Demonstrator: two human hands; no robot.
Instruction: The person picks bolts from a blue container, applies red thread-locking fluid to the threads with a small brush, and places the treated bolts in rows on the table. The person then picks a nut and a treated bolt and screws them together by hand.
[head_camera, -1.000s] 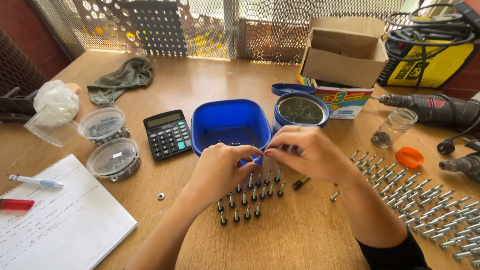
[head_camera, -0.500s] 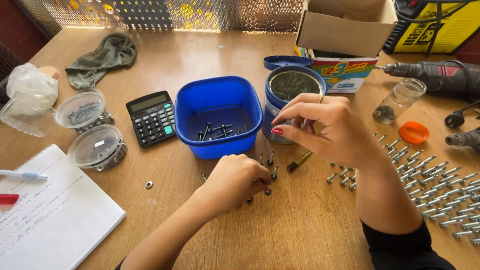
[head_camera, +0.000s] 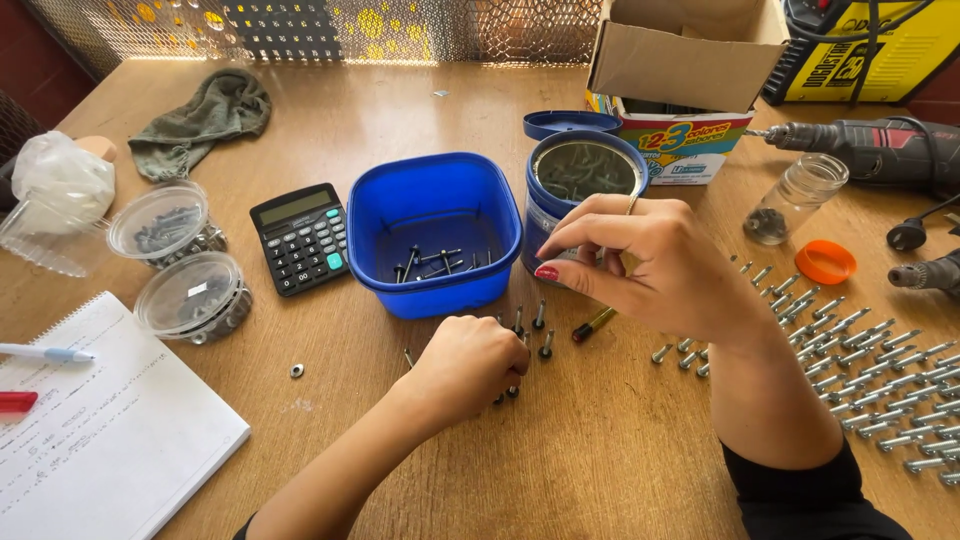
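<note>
Left hand: the left hand (head_camera: 478, 362) is curled down over a cluster of small dark bolts (head_camera: 528, 330) standing upright on the desk (head_camera: 600, 450); whether one is pinched cannot be told.
Right hand: the right hand (head_camera: 650, 265) is held above, thumb and forefinger pressed together; what is pinched is too small to tell.
Bolts: just in front of the blue tub (head_camera: 435, 235), which holds a few more.
Care: neighbouring bolts are best left unknocked, judging by their tight spacing.
Nearby: a blue tin (head_camera: 583, 180), a calculator (head_camera: 303, 236), rows of silver screws (head_camera: 880, 370).
Obstruction: the right forearm lies near the silver rows.

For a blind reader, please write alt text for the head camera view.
The left hand gathers small screws on a wooden table, while the right hand hovers by a round blue tin. A blue tub holds more screws.
</note>
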